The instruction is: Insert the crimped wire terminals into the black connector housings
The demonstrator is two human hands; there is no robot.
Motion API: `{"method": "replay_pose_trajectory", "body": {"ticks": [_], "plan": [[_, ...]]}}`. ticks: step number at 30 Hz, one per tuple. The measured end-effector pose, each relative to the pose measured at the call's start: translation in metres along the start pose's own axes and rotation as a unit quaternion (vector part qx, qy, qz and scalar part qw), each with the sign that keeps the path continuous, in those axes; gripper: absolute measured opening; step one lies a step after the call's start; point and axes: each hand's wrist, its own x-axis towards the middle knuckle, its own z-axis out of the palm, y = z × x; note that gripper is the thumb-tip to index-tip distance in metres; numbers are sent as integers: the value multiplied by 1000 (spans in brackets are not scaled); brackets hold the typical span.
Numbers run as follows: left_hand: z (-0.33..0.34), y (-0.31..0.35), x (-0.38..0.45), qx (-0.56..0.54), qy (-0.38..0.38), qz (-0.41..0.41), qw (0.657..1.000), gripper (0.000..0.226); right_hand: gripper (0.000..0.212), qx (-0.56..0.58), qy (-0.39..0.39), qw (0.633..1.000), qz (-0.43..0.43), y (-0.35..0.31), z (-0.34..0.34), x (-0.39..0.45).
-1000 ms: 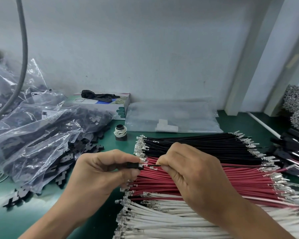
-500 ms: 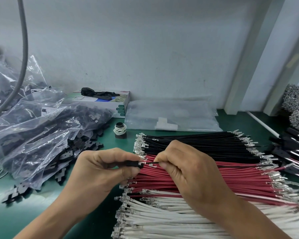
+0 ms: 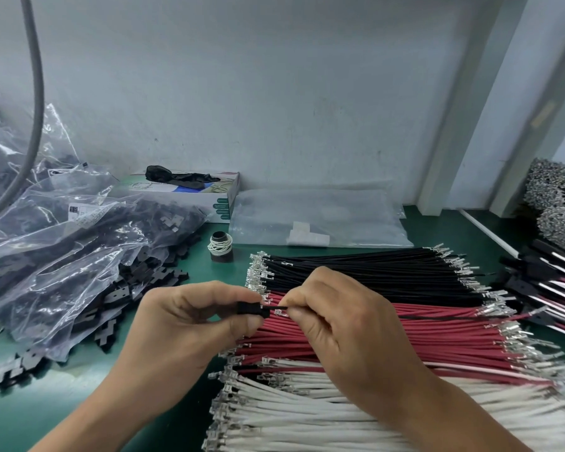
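The left hand [image 3: 190, 318] pinches a small black plastic connector housing [image 3: 249, 308] between thumb and fingers, with its open end turned to the right. The right hand [image 3: 343, 324] pinches a thin black insulated wire [image 3: 276, 308] close to its front end, and this end meets the mouth of the housing. The two hands are near each other above the green desk [image 3: 88, 380], over the row of red wires [image 3: 437, 324] — the rest of the black wire trails to the right across them.

The step in hand seems to be the pushing-in of the terminal. Whether the metal terminal is already fully inside I cannot tell, because the fingers hide the joint.

To do it well, I think the wire should stay in one straight line with the cavity, not tilted. The right fingers should grip close behind the crimp, so that the soft wire does not bend when pushed. The left hand should hold the housing firm and not turn it. The push should be steady until the terminal locks — then a light pull back on the wire would check it. If it resists, the terminal is perhaps rotated wrongly, and force would only bend it.
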Motion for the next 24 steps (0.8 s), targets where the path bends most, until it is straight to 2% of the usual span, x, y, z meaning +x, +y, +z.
{"method": "replay_pose_trajectory", "body": {"ticks": [3,12,19,22,24], "plan": [[0,-2,0,11,-4,-4,1000,27,17,4,14,1000,1,1,0,1],[-4,-5,-1,50,19,22,998,25,13,-101,22,993,-51,-7,7,3],[-1,-6,-3,32,4,20,999,25,14,-92,20,994,-56,-8,7,2],[1,-5,-2,15,14,7,1000,26,12,-116,52,990,-66,-3,2,5],[1,-3,-1,2,31,1,1000,27,9,-136,113,981,-74,2,-6,7]]}}
